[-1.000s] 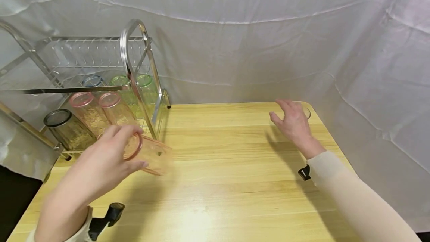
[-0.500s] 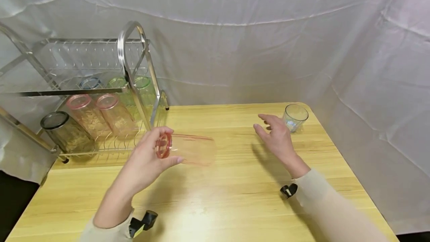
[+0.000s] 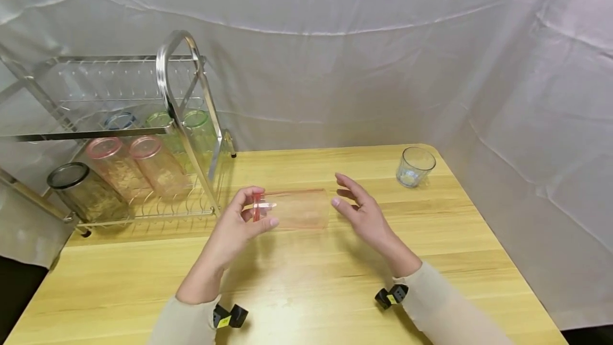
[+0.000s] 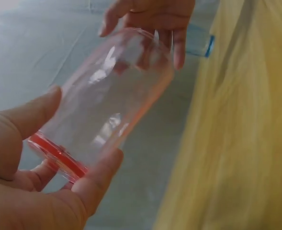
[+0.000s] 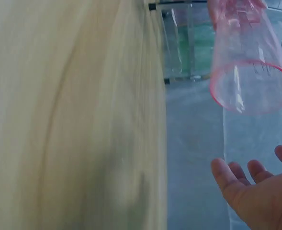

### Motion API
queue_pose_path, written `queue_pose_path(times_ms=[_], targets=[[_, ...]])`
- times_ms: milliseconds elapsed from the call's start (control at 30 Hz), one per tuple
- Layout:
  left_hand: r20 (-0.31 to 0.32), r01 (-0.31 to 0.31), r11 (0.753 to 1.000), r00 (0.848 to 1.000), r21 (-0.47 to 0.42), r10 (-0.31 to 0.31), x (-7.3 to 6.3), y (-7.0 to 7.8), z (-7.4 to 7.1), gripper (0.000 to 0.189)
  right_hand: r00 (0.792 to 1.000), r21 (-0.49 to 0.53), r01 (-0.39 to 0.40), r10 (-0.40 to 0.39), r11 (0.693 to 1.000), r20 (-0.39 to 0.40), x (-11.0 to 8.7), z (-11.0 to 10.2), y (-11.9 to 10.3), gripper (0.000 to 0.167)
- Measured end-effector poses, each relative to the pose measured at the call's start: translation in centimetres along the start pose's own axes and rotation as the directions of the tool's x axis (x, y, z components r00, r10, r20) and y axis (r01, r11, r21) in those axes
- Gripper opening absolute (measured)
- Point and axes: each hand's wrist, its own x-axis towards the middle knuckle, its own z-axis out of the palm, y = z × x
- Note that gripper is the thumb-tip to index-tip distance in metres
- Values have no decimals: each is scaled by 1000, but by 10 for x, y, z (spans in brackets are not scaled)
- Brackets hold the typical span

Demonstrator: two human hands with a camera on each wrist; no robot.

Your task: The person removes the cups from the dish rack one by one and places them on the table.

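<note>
Pink glass (image 3: pixel 301 209) was carried toward three o'clock, into two-handed reach.
Its base was pinched by the left grip (image 3: pixel 235 229); its rim was neared by the empty, loosely spread right grip (image 3: pixel 372 222).

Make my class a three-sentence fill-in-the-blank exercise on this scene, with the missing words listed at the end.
1. The left hand grips a pink glass, while the right hand holds ____.
2. In the head view, the short glass stands on the ____ side of the table.
3. The rack shows one dark glass and ____ green glasses.
Missing words: nothing; right; two.
</note>
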Motion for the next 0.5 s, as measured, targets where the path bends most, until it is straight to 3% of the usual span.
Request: queue_pose_path(times_ms=[167, 500], targets=[[44, 26, 987, 999, -156, -19, 5, -9, 6, 69, 997, 73, 17, -23, 997, 79, -4, 12, -1, 70], [82, 40, 968, 996, -249, -20, 8, -18, 18, 69, 993, 155, 34, -51, 987, 109, -9, 21, -2, 86]])
